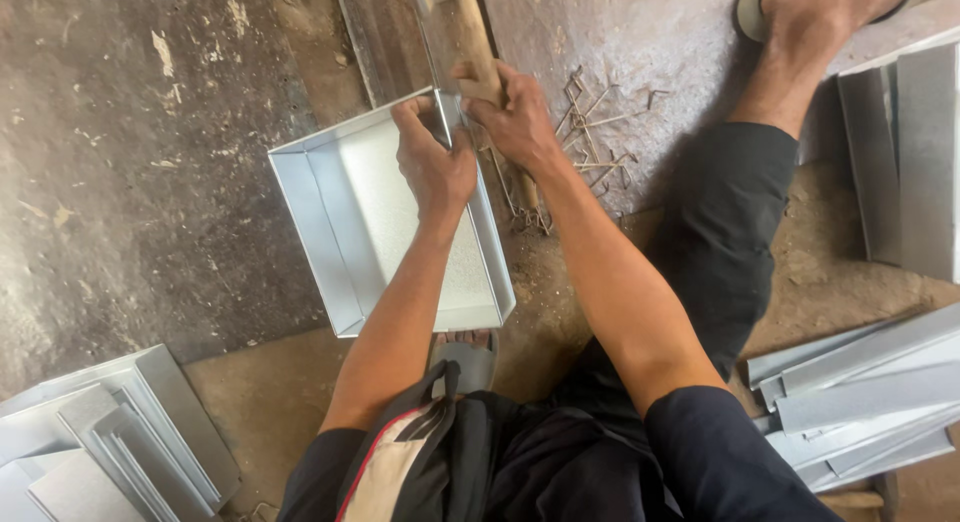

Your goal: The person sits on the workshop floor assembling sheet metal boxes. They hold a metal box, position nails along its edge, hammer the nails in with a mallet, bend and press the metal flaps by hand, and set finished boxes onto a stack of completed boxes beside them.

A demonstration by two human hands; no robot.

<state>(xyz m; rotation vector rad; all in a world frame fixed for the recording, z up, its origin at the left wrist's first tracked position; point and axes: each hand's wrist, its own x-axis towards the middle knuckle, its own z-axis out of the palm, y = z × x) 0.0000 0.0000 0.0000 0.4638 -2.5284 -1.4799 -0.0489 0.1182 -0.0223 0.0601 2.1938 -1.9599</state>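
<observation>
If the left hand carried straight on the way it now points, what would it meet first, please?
Probably the far wall of the sheet-metal tray, whose corner the left hand already grips; beyond lies the right hand's wooden handle. Depth is unclear.

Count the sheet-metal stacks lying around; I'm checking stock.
3: one stack at lower left, one at lower right, one at upper right. More may lie outside the frame.

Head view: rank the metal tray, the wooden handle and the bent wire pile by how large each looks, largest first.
1. Metal tray
2. Bent wire pile
3. Wooden handle, partly hidden by the right hand, so 2 and 3 are unsure.
</observation>
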